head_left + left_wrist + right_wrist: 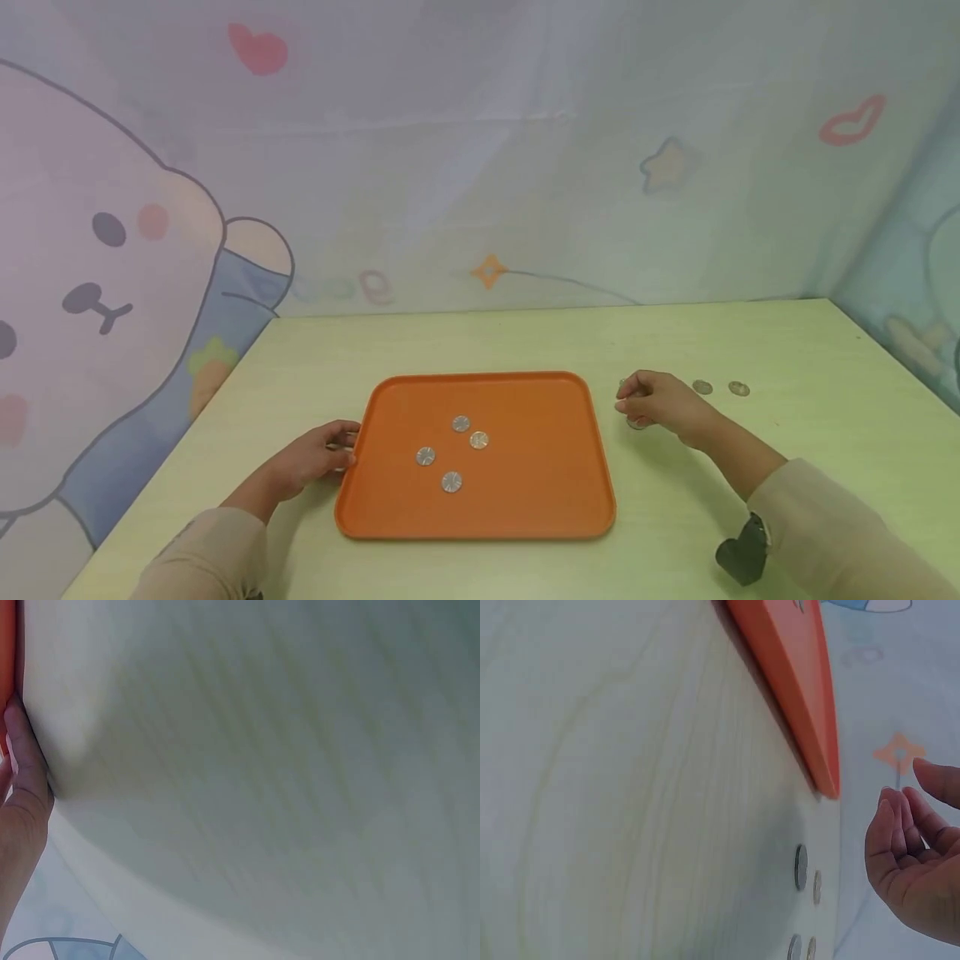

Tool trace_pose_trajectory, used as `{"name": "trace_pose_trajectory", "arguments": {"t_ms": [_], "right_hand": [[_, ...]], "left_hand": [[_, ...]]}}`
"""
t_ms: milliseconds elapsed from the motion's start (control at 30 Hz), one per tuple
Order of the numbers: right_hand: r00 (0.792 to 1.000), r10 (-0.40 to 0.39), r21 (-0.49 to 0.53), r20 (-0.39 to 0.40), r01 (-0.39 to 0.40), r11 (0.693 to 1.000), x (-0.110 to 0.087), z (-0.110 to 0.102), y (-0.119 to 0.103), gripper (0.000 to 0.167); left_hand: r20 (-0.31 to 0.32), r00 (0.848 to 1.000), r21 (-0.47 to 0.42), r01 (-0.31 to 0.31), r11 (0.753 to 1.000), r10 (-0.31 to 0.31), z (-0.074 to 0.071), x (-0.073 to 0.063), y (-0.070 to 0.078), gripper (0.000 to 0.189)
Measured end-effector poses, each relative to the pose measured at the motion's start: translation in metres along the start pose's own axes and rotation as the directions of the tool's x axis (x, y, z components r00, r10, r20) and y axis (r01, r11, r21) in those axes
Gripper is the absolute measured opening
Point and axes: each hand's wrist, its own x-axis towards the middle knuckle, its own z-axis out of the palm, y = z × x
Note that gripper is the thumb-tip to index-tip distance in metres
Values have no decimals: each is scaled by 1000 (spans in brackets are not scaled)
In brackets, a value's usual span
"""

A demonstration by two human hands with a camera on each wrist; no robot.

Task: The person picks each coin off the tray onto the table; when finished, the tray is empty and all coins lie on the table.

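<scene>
An orange tray (532, 500) lies on the table with several silver-coloured coins (452, 482) inside it. At its left edge rests my left hand (311, 458), fingertips against the outer side of the rim; the left wrist view catches only part of this hand (26, 772). To the right of the tray, my right hand (663, 406) hovers over a coin (637, 423), which it partly covers in the head view. In the right wrist view the thumb and loosely bent fingers (885, 832) are apart with nothing between them, and a coin (801, 867) lies below.
Two more coins, one nearer (702, 387) and one farther right (738, 388), lie on the pale wooden table (465, 342) beyond the right hand. A printed cloth backdrop (450, 167) stands behind the table. A dark heart-shaped piece (744, 552) hangs at the right sleeve.
</scene>
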Motion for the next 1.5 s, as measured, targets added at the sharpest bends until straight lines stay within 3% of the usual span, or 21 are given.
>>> {"name": "trace_pose_trajectory", "arguments": {"t_ms": [667, 967, 1167, 1500], "right_hand": [[984, -113, 62, 140, 105, 993, 29, 76, -35, 23], [990, -71, -75, 120, 81, 994, 42, 100, -38, 17], [989, -22, -177, 149, 48, 983, 52, 114, -43, 18], [979, 11, -236, 205, 39, 971, 66, 127, -48, 16]], "left_hand": [[2, 1000, -24, 9, 1000, -9, 0, 1, -2, 46], [-13, 1000, -11, 19, 1000, -19, 2, 1, -4, 45], [-8, 1000, -15, 16, 1000, -16, 1, 1, -4, 46], [-1, 1000, -29, 27, 999, -27, 3, 0, 0, 47]]}}
